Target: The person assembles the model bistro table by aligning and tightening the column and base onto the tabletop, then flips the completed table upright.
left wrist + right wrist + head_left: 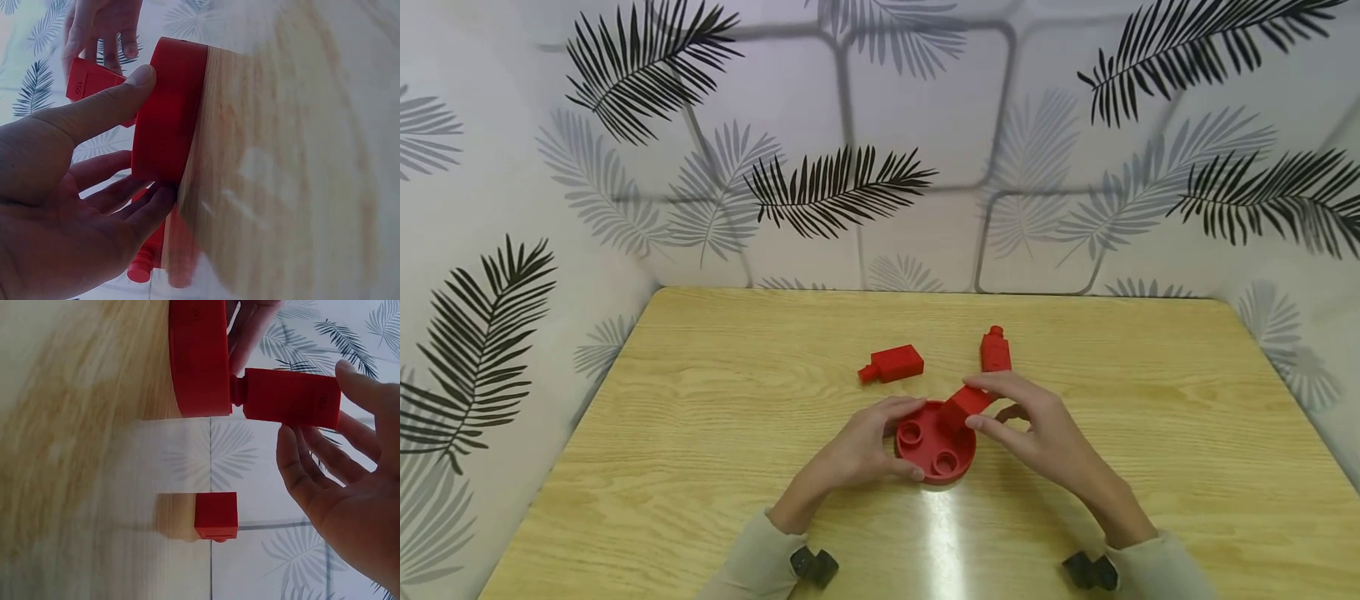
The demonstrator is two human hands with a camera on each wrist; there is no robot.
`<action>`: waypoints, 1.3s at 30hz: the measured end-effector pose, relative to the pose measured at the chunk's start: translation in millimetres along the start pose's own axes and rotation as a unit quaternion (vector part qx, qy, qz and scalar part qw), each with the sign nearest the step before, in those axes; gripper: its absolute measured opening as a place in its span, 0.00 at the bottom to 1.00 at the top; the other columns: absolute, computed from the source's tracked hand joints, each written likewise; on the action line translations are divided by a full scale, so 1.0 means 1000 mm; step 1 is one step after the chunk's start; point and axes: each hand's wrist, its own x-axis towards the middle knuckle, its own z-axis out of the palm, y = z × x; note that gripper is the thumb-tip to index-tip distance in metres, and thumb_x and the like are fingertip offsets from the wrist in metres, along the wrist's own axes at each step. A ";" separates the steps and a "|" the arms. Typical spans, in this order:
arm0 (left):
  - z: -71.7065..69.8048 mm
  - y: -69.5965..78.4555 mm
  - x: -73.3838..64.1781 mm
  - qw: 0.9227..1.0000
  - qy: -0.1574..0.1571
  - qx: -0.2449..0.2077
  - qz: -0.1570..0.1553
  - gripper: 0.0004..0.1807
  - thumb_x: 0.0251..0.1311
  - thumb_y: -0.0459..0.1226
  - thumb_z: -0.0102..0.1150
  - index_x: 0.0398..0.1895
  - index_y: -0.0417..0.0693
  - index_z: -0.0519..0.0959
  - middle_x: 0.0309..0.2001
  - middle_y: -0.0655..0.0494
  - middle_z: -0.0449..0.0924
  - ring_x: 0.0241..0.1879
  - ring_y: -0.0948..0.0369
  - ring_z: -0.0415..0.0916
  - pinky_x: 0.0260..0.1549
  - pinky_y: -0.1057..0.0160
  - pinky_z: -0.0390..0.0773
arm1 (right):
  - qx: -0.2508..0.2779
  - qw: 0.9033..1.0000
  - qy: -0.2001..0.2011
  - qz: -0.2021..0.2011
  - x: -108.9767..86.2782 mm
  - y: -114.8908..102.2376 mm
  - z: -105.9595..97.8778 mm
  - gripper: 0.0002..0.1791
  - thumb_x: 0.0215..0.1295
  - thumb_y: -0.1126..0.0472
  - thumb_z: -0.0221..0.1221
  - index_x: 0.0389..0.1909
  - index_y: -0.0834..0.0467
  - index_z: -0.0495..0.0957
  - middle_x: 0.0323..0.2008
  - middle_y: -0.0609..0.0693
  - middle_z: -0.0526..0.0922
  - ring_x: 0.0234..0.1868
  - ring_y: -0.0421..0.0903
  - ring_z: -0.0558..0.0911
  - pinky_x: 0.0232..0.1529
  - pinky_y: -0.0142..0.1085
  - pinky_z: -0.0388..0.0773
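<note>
A shallow round red base (927,457) with raised ring sockets inside sits on the table. My left hand (863,448) grips its left side, thumb at the near rim and fingers around the far rim. Between thumb and fingertips my right hand (1047,435) pinches a red block with a narrow knobbed neck (290,397). The block stands tilted over the base's right part, neck down at the rim. In the right wrist view the neck meets the base's upper edge; whether it sits in a socket I cannot tell.
Behind the base, a second red necked block (898,364) lies on its side, neck to the left. A third red block (996,350) lies beyond my right hand, neck away from me. The wooden table (700,400) ends at a leaf-patterned wall covering (917,242).
</note>
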 end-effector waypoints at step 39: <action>0.000 -0.002 0.000 1.000 0.006 0.000 0.006 0.47 0.48 0.35 0.82 0.73 0.42 0.70 0.71 0.51 0.71 0.70 0.54 0.68 0.69 0.54 0.70 | -0.019 0.999 -0.013 0.025 0.019 -0.002 0.009 0.26 0.55 0.63 0.76 0.56 0.59 0.84 0.51 0.51 0.87 0.46 0.50 0.88 0.46 0.39 0.87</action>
